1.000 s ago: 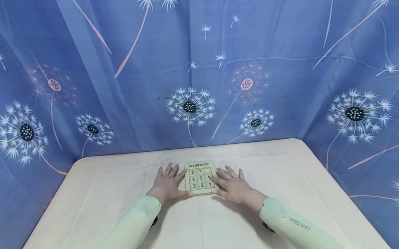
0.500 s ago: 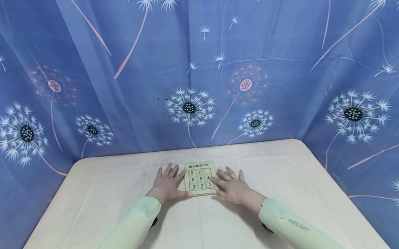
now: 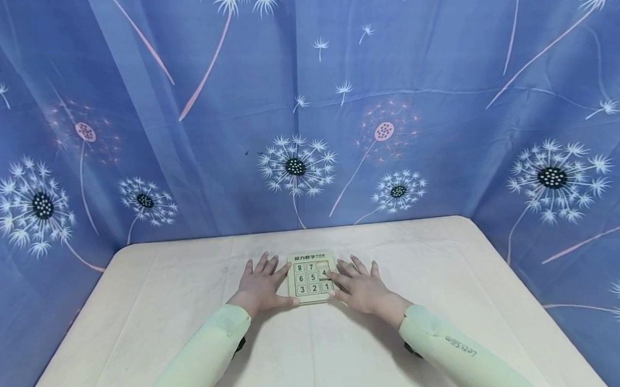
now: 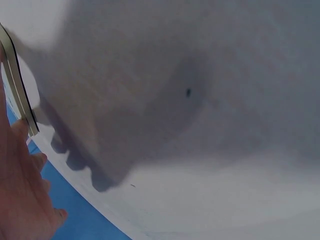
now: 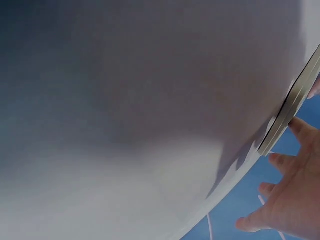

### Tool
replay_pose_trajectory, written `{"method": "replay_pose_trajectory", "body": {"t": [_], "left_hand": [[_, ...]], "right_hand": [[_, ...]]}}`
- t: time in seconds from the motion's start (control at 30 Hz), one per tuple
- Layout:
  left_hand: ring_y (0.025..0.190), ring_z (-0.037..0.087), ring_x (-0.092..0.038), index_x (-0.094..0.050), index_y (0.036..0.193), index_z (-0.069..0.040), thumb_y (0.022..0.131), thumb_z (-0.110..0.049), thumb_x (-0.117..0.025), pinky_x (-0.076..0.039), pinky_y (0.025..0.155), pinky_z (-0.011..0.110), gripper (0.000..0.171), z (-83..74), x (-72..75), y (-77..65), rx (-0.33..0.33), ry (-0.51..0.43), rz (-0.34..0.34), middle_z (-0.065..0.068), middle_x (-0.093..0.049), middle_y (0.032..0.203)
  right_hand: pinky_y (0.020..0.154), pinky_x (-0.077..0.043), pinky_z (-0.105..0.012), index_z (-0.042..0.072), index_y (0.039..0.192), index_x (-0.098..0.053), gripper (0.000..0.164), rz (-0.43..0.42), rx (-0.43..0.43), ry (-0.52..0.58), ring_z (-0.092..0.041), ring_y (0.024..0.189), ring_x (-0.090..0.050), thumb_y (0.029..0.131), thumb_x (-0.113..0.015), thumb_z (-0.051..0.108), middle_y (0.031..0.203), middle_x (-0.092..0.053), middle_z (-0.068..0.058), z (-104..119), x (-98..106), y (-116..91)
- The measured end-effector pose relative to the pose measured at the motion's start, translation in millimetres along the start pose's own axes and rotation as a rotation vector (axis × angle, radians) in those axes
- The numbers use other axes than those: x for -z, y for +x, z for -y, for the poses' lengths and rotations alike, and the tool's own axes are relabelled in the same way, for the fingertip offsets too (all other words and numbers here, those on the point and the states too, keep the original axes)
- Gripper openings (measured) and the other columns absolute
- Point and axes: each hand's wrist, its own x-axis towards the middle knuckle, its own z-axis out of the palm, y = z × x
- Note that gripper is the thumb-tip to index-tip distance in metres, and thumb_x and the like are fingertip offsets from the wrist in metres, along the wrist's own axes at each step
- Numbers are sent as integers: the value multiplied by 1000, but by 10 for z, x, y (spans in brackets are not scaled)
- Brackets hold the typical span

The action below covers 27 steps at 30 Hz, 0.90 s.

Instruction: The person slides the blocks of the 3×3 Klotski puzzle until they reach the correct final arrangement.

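Observation:
In the head view, a pale green sliding number puzzle lies flat on the table, with dark lettering along its top edge. Its rows read 8, 7, then a gap; 6, 5, 4; and 3, 2, 1. The 4 tile sits partway up into the gap at top right. My left hand is spread at the puzzle's left side, thumb and index fingertip at its edge. With its index fingertip on the 4 tile, my right hand has its thumb at the lower right corner. Both wrist views show the puzzle's side edge close to the fingers.
A cream-coloured cloth covers the table. Blue curtains printed with dandelions stand behind it and along both sides. Pale green sleeves cover both forearms.
The 4 tile has slid upward toward the top right gap, leaving a space above the 1 tile. My right index finger has moved up slightly with it; the left hand stays put.

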Motion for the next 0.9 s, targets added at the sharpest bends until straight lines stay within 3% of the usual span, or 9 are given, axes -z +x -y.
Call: {"method": "replay_pose_trajectory", "body": {"t": [0.9], "left_hand": [[162, 36, -12, -32, 162, -29, 85, -80, -57, -12, 131, 63, 96, -3, -2, 13, 13, 13, 7, 10, -26, 172]], "right_hand": [[122, -4, -79, 32, 155, -45, 56, 19, -25, 21, -44, 160, -13, 105, -44, 57, 171, -29, -9, 5, 50, 109]]}}
